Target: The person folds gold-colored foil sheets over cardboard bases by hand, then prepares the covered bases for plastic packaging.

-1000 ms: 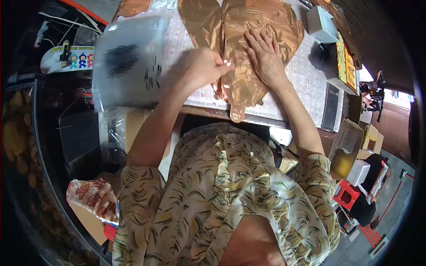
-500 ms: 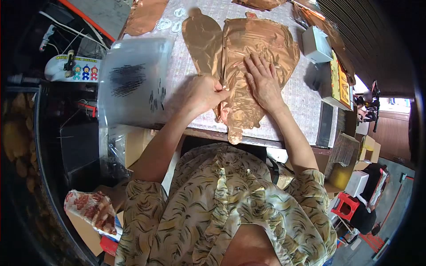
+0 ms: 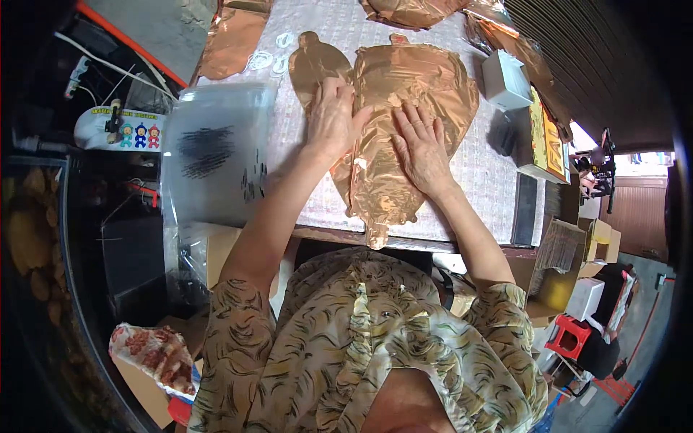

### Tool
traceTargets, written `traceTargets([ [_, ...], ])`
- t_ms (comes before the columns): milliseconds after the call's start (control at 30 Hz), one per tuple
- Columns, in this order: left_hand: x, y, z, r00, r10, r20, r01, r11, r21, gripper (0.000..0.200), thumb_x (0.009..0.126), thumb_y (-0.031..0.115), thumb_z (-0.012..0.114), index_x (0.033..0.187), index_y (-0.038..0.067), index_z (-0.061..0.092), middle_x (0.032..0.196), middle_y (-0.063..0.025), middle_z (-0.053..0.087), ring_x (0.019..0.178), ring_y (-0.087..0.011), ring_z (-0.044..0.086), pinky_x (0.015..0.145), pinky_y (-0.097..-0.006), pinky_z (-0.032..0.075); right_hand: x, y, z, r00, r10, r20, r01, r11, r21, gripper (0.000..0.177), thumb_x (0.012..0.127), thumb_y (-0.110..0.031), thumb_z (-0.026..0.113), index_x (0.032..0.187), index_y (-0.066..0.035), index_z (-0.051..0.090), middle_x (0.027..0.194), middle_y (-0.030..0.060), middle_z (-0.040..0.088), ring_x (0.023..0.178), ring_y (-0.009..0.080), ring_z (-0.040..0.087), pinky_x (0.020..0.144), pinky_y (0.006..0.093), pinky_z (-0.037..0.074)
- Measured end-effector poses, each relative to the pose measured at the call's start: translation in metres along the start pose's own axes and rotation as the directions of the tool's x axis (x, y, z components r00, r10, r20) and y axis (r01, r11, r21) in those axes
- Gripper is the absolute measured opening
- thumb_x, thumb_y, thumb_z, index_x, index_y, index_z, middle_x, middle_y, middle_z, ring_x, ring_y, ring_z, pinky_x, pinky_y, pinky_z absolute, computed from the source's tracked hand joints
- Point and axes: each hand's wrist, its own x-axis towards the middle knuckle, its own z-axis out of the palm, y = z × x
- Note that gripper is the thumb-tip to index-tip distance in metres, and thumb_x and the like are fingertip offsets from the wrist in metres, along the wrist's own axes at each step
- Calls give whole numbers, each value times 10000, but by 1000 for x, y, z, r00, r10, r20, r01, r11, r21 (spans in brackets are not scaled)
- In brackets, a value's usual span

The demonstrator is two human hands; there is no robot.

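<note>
Left hand (image 3: 334, 120) and right hand (image 3: 423, 153) are both open, palms down on the crinkly copper foil (image 3: 437, 78), so imo dragging too hard sideways could crease or rip it.

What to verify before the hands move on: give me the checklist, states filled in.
1. Right hand flat on the copper foil: ok.
2. Left hand not pinching: ok, thumb spread away from the fingers.
3. Foil smooth: not ok, creases show across it.
4. Nothing caught under the foil: cannot tell, its underside is hidden.
5. Foil well inside the near edge of the table: not ok, its narrow tab reaches that edge.
6. White box off the foil: ok.
</note>
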Motion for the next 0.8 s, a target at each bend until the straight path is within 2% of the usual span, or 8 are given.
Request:
traceTargets([
  [67,0,1,0,999,40,-19,-40,999,19,404,827,204,821,1089,-56,655,1095,-167,574,1020,-355,613,857,-424,531,0,0,1,1000,-16,7,15,1000,8,539,1067,-306,481,1557,-104,386,1643,130,315,1512,366,283,1223,570,196],
  [133,0,1,0,998,-33,46,35,999,-33,411,787,182,834,1076,-45,652,1187,-197,545,1102,-401,575,955,-459,498,-1,1,1,1000,-18,15,18,1000,7,540,1067,-305,478,1557,-99,385,1643,135,313,1511,367,284,1223,570,195],
  [267,-1,2,-2,998,-49,43,52,997,-60,405,795,187,827,1090,-32,655,1182,-186,554,1109,-391,574,951,-461,498,0,1,-1,1000,-17,-1,17,999,51,550,1063,-309,481,1565,-108,374,1637,143,322,1513,369,277,1223,573,191],
  [433,-3,2,-2,1000,-2,24,1,1000,22,439,818,189,820,1160,-27,650,1171,-187,582,1092,-372,594,923,-437,509,-1,1,0,999,-31,4,31,999,43,569,1055,-307,497,1573,-116,361,1627,150,336,1504,365,284,1226,569,189],
  [533,-3,1,0,999,-15,34,14,1000,20,403,828,237,801,1137,18,664,1197,-148,573,1113,-354,581,924,-453,507,-1,1,1,1000,-27,5,27,999,43,577,1052,-310,504,1574,-113,359,1625,155,338,1504,365,285,1225,569,190],
  [667,-4,0,1,1000,-5,23,4,1000,27,405,826,243,802,1140,25,666,1196,-145,575,1108,-353,581,919,-452,506,-1,0,0,1000,0,-11,0,999,54,573,1046,-309,515,1557,-90,377,1617,166,342,1507,370,280,1222,578,189],
  [733,-3,4,-2,999,-18,44,17,1000,19,410,830,251,802,1144,25,666,1196,-148,575,1107,-352,581,920,-453,504,0,-2,-4,998,11,-57,-10,1000,15,572,1038,-326,528,1525,-51,409,1585,185,386,1497,375,303,1214,588,198],
  [800,-3,3,-2,998,-27,51,26,999,31,417,833,261,802,1151,27,666,1195,-151,574,1103,-353,582,918,-454,502,2,-1,-9,988,83,-130,-94,992,-82,581,1027,-346,544,1493,-16,437,1536,205,440,1472,385,344,1205,593,210],
])
